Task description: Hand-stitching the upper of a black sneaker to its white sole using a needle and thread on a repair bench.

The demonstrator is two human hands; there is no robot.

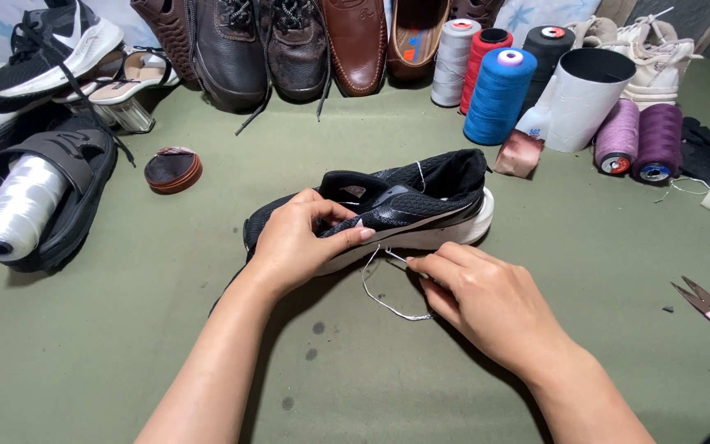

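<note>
Left hand point(297, 242) grips black sneaker point(388, 210) | right hand point(486, 300) pinches white thread point(375, 296)

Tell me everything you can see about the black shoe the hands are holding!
The black shoe is a sneaker with a mesh-looking upper, a shiny grey stripe on its side and a thick white sole. It lies on its side on the green table, opening towards the left. The left hand clasps its middle, thumb pressed on the side. The right hand pinches something thin by the sole, where a white thread loops down.
</note>
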